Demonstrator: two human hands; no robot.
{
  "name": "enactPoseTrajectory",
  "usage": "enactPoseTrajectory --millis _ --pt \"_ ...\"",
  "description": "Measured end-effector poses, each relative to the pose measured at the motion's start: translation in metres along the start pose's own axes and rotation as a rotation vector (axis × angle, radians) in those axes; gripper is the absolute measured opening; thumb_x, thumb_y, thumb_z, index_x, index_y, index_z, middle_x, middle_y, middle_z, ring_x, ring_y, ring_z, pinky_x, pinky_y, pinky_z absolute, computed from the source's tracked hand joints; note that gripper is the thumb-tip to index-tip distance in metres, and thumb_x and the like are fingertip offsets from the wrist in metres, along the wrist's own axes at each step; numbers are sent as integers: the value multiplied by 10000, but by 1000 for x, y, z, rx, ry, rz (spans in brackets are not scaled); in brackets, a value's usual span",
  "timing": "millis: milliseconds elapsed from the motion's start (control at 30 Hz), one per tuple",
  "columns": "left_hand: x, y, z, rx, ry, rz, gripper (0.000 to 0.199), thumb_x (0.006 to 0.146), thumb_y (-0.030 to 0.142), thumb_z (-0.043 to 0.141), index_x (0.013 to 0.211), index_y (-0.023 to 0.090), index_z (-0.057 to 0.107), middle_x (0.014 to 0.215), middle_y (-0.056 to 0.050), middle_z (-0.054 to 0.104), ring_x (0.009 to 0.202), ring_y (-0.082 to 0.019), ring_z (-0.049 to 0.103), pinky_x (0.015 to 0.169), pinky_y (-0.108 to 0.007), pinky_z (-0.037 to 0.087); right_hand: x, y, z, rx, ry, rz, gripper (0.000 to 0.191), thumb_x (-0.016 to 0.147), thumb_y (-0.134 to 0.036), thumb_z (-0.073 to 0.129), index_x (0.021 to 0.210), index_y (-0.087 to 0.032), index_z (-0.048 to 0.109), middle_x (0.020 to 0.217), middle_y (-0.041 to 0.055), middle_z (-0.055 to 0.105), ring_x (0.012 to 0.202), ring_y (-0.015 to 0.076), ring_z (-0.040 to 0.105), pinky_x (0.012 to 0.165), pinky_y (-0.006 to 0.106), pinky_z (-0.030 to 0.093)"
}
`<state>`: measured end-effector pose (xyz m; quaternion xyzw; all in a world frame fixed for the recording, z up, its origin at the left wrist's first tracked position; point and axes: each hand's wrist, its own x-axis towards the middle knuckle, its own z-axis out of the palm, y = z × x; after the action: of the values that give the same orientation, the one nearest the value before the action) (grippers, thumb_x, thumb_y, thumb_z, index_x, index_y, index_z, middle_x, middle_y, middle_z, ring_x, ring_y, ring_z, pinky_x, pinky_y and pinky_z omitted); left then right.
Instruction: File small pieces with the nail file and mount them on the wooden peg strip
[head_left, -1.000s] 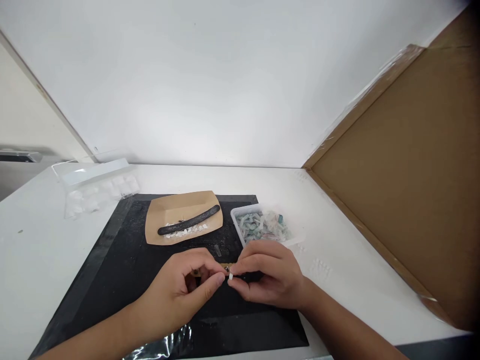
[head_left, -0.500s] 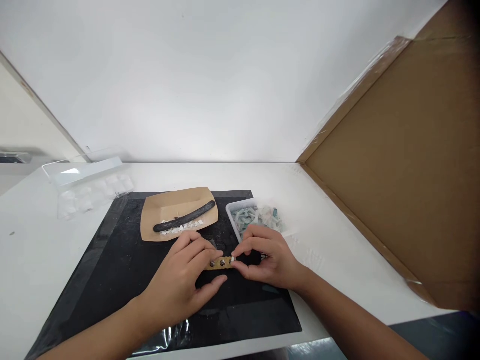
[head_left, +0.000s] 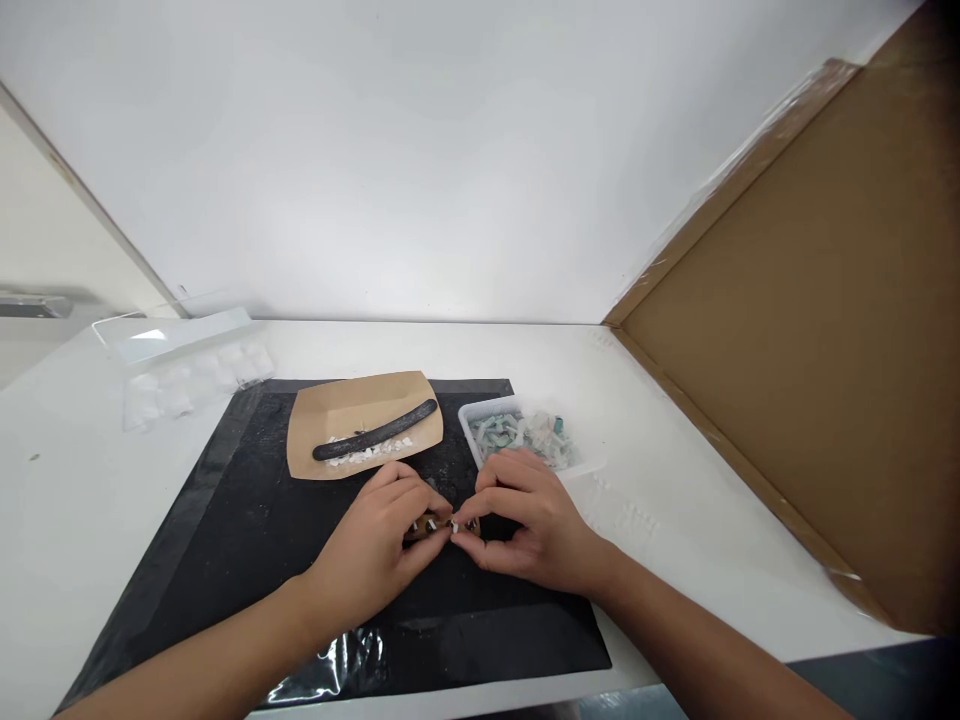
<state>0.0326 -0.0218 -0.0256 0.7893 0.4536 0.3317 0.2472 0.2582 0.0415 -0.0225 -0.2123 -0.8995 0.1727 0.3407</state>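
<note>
Between my hands, low over the black mat [head_left: 247, 560], is a short tan strip [head_left: 421, 534] with small dark, shiny metal pieces and bits of white along it. My left hand [head_left: 375, 535] closes round the strip's left part between thumb and fingers. At the strip's right part, my right hand [head_left: 525, 515] pinches a tiny white piece [head_left: 454, 527] between thumb and forefinger. The fingers partly cover the strip, and whether the white piece touches it is too small to tell.
Behind my hands lies a brown paper tray [head_left: 300, 430] holding a dark curved stick [head_left: 375, 432] and white chips. To its right, a white plastic box [head_left: 480, 408] contains pale green scraps. A clear plastic case [head_left: 195, 375] sits back left. A cardboard panel [head_left: 810, 330] stands at right.
My left thumb has closed onto the strip, where it was apart from it before. My right fingertips have moved slightly left, from the strip's right end to farther along it.
</note>
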Motion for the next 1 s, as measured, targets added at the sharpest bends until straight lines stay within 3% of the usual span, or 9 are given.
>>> enactPoseTrajectory --millis 400,533,767,1000 --pt "-2 1 -10 4 -64 35 71 918 172 683 965 209 720 924 -49 725 946 -229 559 863 -385 472 -1 -1 -1 10 -34 3 79 873 -308 794 901 -247 751 819 -12 606 747 142 550 744 355 346" --pt "-3 0 -7 2 -46 26 30 927 231 713 921 205 725 909 -49 731 915 -221 565 857 -389 472 -1 -1 -1 5 -33 -3 55 879 -294 785 895 -251 754 815 -12 607 746 141 544 740 353 338" --pt "-5 -2 -1 -24 25 28 38 927 183 728 909 214 737 896 -23 740 933 -209 563 841 -365 480 -2 -1 -1 16 -34 11 78 873 -303 801 906 -255 748 821 -9 607 753 148 552 749 357 360" --pt "-5 -3 -2 -58 13 59 74 950 178 705 926 234 746 955 -11 752 1000 -206 547 910 -369 484 -2 0 -1 30 -36 17 82 871 -293 807 914 -259 745 825 -7 615 755 153 567 748 361 368"
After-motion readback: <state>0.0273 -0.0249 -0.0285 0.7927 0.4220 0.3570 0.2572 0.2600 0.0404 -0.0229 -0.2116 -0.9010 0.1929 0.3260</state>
